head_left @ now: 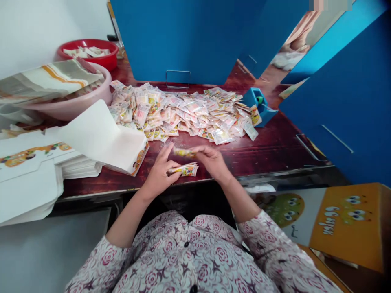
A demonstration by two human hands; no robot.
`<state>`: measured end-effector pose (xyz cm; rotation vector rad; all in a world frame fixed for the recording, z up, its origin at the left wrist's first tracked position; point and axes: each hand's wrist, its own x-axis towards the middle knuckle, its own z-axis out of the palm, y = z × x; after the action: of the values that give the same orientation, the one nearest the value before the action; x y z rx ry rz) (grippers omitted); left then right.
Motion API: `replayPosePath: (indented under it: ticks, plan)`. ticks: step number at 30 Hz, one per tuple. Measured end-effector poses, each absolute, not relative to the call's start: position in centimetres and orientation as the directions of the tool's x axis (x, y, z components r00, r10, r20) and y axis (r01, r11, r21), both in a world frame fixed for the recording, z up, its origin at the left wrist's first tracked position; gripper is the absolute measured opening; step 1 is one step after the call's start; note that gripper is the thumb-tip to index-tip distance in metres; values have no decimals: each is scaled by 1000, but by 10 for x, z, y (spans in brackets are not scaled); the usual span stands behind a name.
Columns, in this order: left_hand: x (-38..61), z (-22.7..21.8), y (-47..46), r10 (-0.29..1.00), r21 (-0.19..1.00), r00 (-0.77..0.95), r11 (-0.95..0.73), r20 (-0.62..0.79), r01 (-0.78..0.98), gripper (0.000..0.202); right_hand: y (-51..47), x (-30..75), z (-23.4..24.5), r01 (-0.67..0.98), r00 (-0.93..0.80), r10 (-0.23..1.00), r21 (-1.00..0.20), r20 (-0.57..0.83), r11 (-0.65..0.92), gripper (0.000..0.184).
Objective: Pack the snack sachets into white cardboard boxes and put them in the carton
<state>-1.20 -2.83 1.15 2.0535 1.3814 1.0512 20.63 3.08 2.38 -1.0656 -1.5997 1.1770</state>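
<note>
My left hand [160, 171] is closed round a small stack of printed sachets [185, 169] at the near edge of the dark wooden table [275, 146]. My right hand [210, 159] pinches one more sachet [184, 153] just above that stack, its fingers curled. A wide heap of the same small sachets [186, 114] lies spread across the table just beyond both hands.
An open white carton [106, 140] and a stack of flat cartons [27, 171] lie at the left. A pink basin [73, 103] and a red bowl [104, 59] stand behind them. A blue tape dispenser [259, 106] sits right of the heap. Blue partitions [189, 36] wall the back and right. An orange printed box [351, 224] sits low right.
</note>
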Motion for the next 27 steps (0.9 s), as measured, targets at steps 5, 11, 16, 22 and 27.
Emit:
replayPosePath:
  ticks: [5,11,16,22,27]
  plan:
    - [-11,10,-31,926,786,221,-376,305,491,12,32,222,18,190,-388,918,-967,85,170,25]
    - [-9,13,-32,971,799,151,-239,187,552,55,95,295,16,860,-192,949,-423,251,285,62]
    - [-10,14,-28,967,757,176,-253,183,602,35,121,307,2,910,-136,952,-345,274,229,38]
    - [-10,10,-27,928,708,219,-371,301,601,13,101,276,13,684,16,926,-680,377,265,33]
    - [-10,9,-29,908,666,226,-414,353,620,12,63,218,26,437,-357,906,-816,229,378,27]
